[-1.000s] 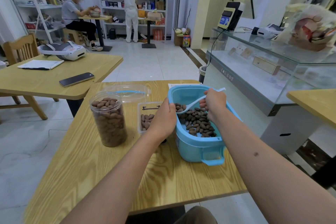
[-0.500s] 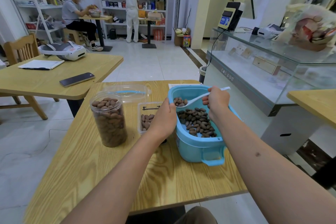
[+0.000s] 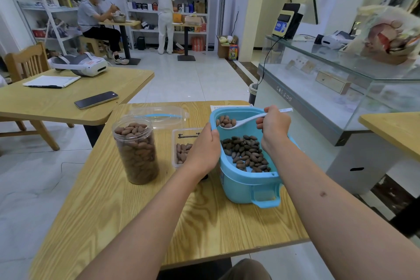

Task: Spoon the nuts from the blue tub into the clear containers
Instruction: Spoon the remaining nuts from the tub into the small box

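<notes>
The blue tub (image 3: 244, 183) stands on the wooden table (image 3: 136, 211) with brown nuts (image 3: 247, 153) in its bottom. My right hand (image 3: 273, 126) grips a white spoon (image 3: 241, 121) loaded with several nuts, held above the tub's far left corner. My left hand (image 3: 202, 149) grips the tub's left rim. Left of the tub lies a small clear box (image 3: 181, 143) with a few nuts, partly hidden by my left hand. A round clear jar (image 3: 136, 150), full to the top, stands further left.
A clear lid with a blue strip (image 3: 159, 116) lies behind the jar. A phone (image 3: 96, 100), papers and a white headset sit on the neighbouring table. A glass counter (image 3: 341, 88) runs along the right. Two people are at the far shelves.
My right hand has lifted the spoon out of the nuts, now loaded, and raised it toward the tub's far left corner. My left hand has stayed on the rim.
</notes>
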